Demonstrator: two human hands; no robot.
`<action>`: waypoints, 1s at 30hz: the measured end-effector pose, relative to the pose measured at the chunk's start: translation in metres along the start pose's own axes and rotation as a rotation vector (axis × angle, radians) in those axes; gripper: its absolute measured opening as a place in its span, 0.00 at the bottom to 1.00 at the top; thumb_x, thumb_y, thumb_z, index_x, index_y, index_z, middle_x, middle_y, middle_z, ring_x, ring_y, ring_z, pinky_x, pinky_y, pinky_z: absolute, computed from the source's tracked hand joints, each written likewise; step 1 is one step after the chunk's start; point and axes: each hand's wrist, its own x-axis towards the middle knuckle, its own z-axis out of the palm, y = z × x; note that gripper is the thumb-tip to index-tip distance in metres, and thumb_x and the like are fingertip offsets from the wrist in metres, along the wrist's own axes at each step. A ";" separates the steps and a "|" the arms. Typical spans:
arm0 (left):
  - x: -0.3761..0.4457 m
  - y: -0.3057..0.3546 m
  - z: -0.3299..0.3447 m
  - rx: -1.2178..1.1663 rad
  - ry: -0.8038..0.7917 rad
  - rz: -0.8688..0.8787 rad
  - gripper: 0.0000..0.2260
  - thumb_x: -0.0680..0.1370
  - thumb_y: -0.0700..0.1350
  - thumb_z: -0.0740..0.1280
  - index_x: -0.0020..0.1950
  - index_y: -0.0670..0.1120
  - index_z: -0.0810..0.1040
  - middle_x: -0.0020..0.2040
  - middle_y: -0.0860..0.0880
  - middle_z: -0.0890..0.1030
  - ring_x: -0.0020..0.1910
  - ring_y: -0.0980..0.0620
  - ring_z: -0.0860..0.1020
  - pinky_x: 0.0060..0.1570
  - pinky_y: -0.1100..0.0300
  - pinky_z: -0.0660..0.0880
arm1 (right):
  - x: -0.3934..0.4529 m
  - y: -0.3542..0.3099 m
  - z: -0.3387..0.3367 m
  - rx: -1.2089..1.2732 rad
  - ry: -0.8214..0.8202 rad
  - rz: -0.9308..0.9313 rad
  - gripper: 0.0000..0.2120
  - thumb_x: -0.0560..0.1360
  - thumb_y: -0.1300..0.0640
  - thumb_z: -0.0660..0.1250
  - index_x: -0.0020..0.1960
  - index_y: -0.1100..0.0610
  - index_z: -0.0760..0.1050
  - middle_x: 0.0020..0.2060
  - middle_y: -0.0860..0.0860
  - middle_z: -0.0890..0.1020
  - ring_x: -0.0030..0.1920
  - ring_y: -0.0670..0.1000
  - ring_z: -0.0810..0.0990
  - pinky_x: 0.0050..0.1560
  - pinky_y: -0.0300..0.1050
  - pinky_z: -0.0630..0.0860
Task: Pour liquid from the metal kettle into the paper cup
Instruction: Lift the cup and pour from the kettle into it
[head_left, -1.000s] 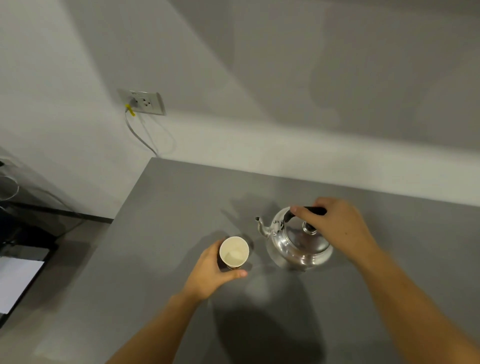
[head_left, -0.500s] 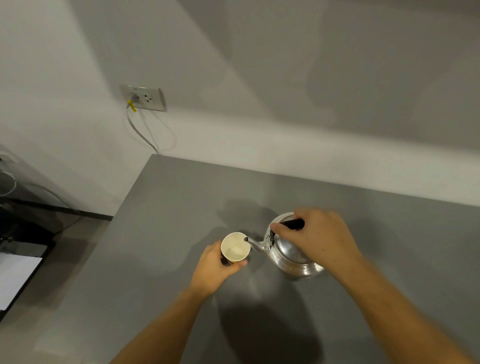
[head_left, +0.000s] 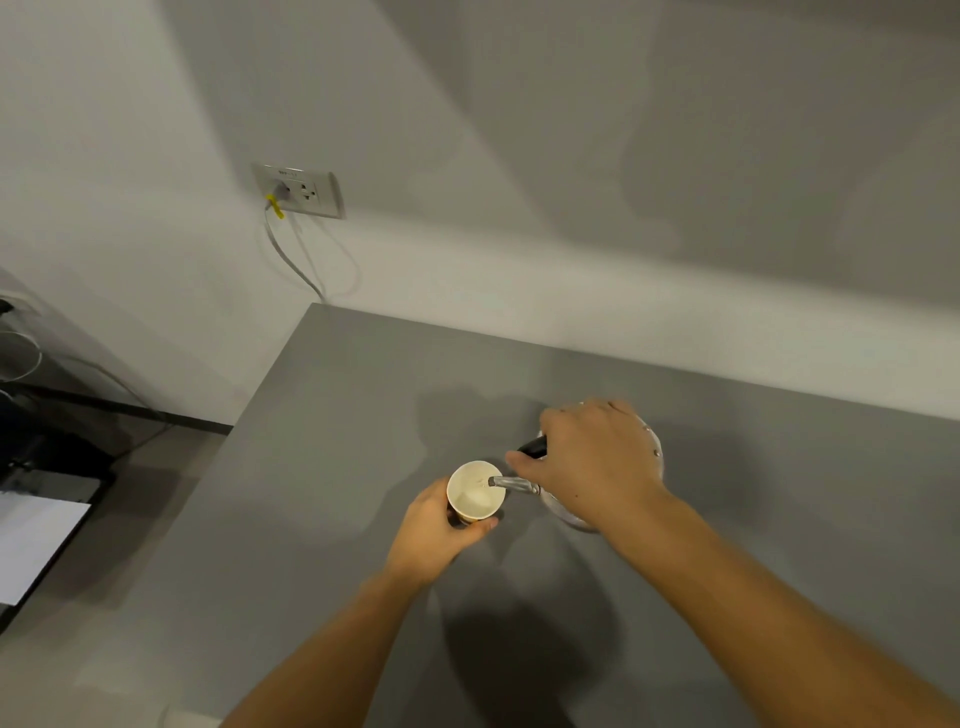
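Paper cup (head_left: 475, 491) is held upright on the grey table (head_left: 322, 467) by the left hand (head_left: 434, 530), fingers wrapped around its side. Metal kettle (head_left: 571, 512) is gripped by its black handle (head_left: 532, 446) in the right hand (head_left: 592, 467) and tilted toward the cup. Spout (head_left: 511, 484) tip is placed over the cup's open mouth. Kettle body is mostly hidden behind the right hand. Wall outlet (head_left: 298, 189) with a plugged cable is seen behind.
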 end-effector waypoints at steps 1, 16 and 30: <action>0.000 0.000 0.000 -0.006 -0.001 -0.001 0.23 0.67 0.56 0.81 0.60 0.61 0.81 0.52 0.63 0.85 0.50 0.59 0.85 0.47 0.72 0.78 | 0.001 -0.002 -0.002 -0.012 -0.006 -0.007 0.23 0.73 0.32 0.61 0.36 0.52 0.73 0.35 0.50 0.81 0.35 0.53 0.69 0.43 0.48 0.65; 0.000 0.001 0.000 -0.006 -0.003 -0.003 0.23 0.67 0.56 0.82 0.59 0.64 0.80 0.51 0.60 0.86 0.50 0.60 0.85 0.46 0.69 0.79 | 0.015 -0.013 -0.006 -0.068 -0.066 -0.085 0.21 0.74 0.36 0.63 0.36 0.53 0.71 0.37 0.51 0.81 0.37 0.54 0.69 0.47 0.50 0.64; 0.000 0.001 0.001 0.017 -0.001 -0.009 0.24 0.68 0.53 0.82 0.62 0.55 0.81 0.52 0.57 0.86 0.50 0.58 0.84 0.46 0.70 0.78 | 0.019 -0.016 -0.004 -0.108 -0.053 -0.155 0.27 0.73 0.38 0.65 0.27 0.52 0.57 0.31 0.52 0.76 0.36 0.55 0.67 0.49 0.51 0.66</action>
